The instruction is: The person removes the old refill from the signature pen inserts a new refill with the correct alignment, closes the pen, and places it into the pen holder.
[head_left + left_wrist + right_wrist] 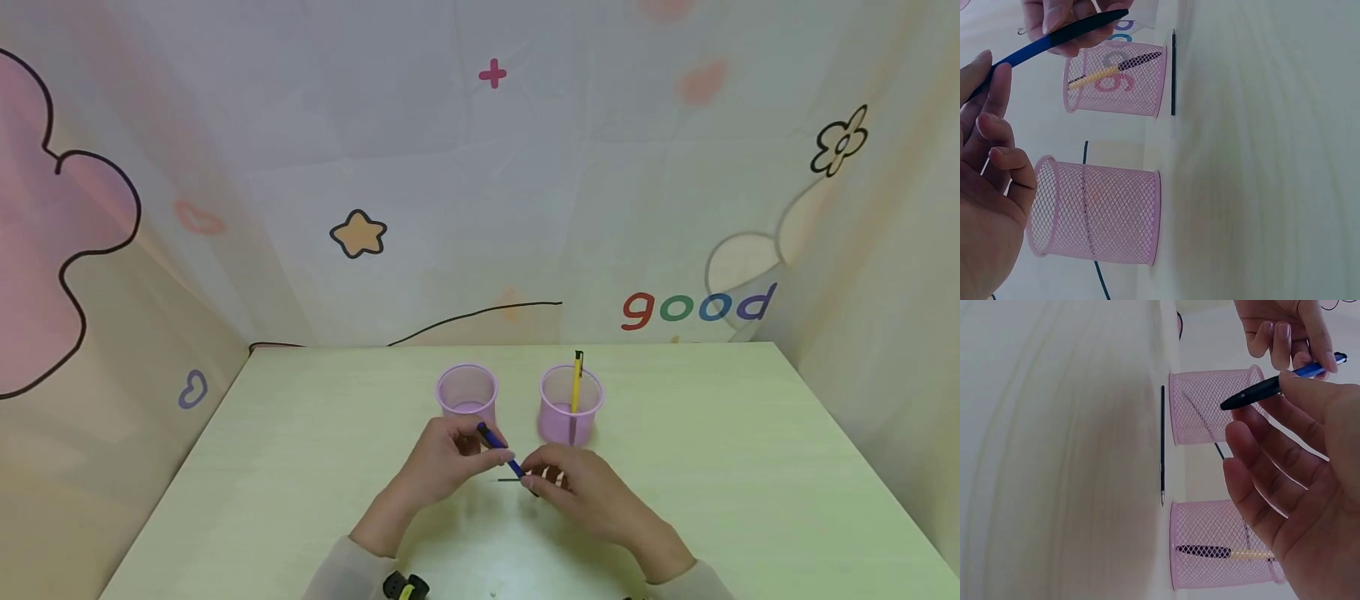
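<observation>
A blue pen with a black grip is held in the air between both hands, slanting down to the right in the head view. My left hand pinches the blue barrel near its upper end. Around the black front part, the thumb and fingers of my right hand pinch the pen, its tip poking out past them. Beneath the hands, a thin dark pen refill with a metal tip lies on the table. In the right wrist view the refill lies apart from both hands.
Two pink mesh pen cups stand just beyond the hands: a left cup behind my left hand, and a right cup with a yellow pen upright in it. A printed cloth backdrop rises behind the pale table.
</observation>
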